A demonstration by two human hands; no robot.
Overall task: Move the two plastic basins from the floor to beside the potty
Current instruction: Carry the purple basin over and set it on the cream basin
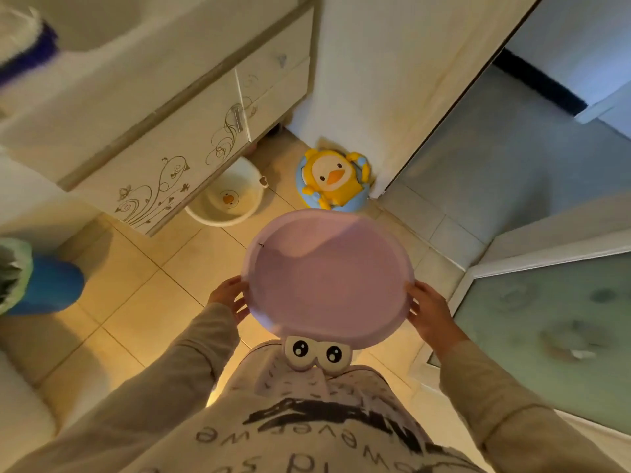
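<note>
I hold a round pink plastic basin (327,276) level above the tiled floor, in front of my body. My left hand (230,298) grips its left rim and my right hand (428,310) grips its right rim. A smaller white basin with a duck print (227,199) sits on the floor, partly under the vanity cabinet. The yellow duck-shaped potty (333,180) on a blue base stands in the wall corner, just to the right of the white basin and beyond the pink one.
A white vanity cabinet (164,131) with swirl decals fills the upper left. A blue bin with a green bag (44,285) stands at the left. A frosted glass panel (553,322) and a doorway (512,158) lie to the right. Beige floor tiles (136,302) stretch between them.
</note>
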